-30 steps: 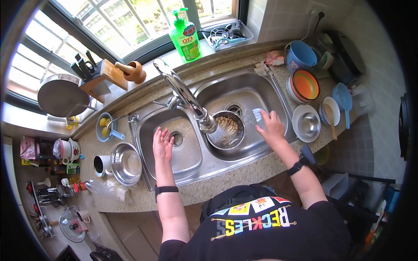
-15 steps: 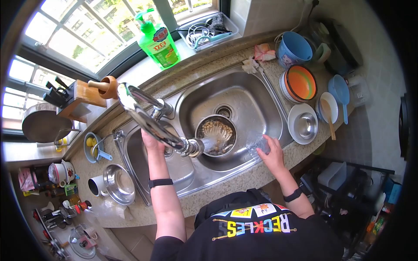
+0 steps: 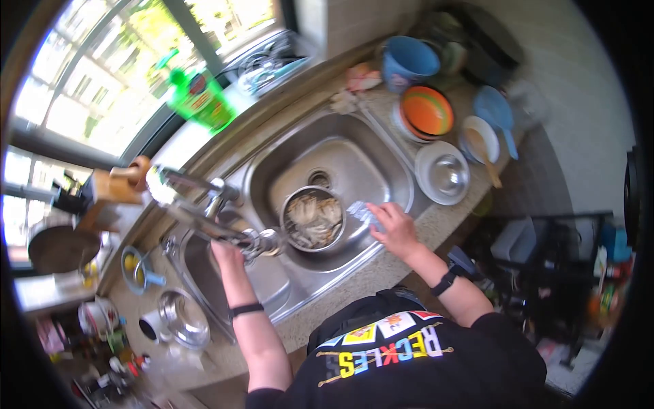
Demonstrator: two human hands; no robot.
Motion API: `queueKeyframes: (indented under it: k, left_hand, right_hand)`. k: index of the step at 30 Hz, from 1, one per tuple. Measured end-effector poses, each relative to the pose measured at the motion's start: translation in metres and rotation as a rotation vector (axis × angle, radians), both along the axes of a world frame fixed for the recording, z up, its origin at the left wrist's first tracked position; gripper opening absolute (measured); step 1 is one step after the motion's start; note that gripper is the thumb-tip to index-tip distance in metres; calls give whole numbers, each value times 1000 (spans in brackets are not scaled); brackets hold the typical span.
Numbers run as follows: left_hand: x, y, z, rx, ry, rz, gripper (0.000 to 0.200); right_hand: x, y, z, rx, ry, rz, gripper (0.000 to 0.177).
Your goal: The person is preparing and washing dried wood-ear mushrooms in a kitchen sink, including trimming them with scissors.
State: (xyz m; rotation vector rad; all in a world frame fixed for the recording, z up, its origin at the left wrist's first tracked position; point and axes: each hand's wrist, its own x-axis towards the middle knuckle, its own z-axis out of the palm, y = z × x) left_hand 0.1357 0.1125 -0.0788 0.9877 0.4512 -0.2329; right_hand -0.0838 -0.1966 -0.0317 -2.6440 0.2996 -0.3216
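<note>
A metal bowl [image 3: 313, 218] with pale mushrooms in water stands in the large basin of the steel sink [image 3: 381, 160], just below the drain. My right hand [image 3: 396, 230] is over the front right of that basin, its fingers closed on a crumpled clear plastic wrapper [image 3: 362, 214]. Beside the chrome faucet [image 3: 204, 221], my left hand [image 3: 228, 253] is over the smaller basin; the faucet partly covers it and its fingers are hidden. No water stream shows at the spout.
On the right counter are a white plate [image 3: 426, 178], an orange bowl [image 3: 427, 111] and a blue tub [image 3: 409, 65]. A green soap bottle [image 3: 201, 102] stands on the sill. At the left are a knife block [image 3: 112, 191], a blue strainer [image 3: 133, 274] and a steel bowl [image 3: 184, 317].
The view has turned and shifted. The water that ran from the faucet into the bowl has stopped. My right hand has moved closer to the bowl with the plastic wrapper.
</note>
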Motion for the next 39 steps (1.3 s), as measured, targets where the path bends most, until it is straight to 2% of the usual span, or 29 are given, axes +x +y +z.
queueKeyframes:
  k: [2,4,6,8,10,13,14,16,17,23,28,39]
  left_hand:
    - [-24,-3,-20,126,-53,37,38]
    - [-52,6,-42,268,-37,-223,37]
    - [-92,-10,-16,481,70,-251,37]
    - [-117,-9,-18,311,102,-309,39]
    - [-137,-9,-18,287,105,-370,34]
    - [-157,-11,-18,265,96,-472,31]
    - [-164,-11,-16,242,76,-489,30]
    - [-173,-15,-12,261,51,-560,28]
    - [-176,-17,-12,272,45,-578,27]
    - [-193,-25,-10,298,-21,-701,24]
    - [-201,-37,-9,357,-60,-784,24]
    - [-240,-111,7,451,-54,-756,24]
  right_hand:
    - [-5,-3,-2,-32,-90,-52,46]
    - [-16,-5,-14,-78,-52,-42,47]
    - [-21,-4,-11,-115,-20,-8,48]
    - [-29,1,-3,-42,-14,-92,44]
    - [-38,-3,-19,-28,30,-167,41]
    - [-50,-10,-36,1058,-38,-424,35]
    - [-55,-9,-26,1066,-37,-424,35]
    - [-64,-7,-8,1688,-104,-557,32]
    - [-72,-6,-11,1742,-121,-539,31]
    - [-107,9,6,1923,-163,-575,34]
    - [-150,7,6,1901,-177,-663,36]
    - [-232,-79,-20,1849,-100,-737,33]
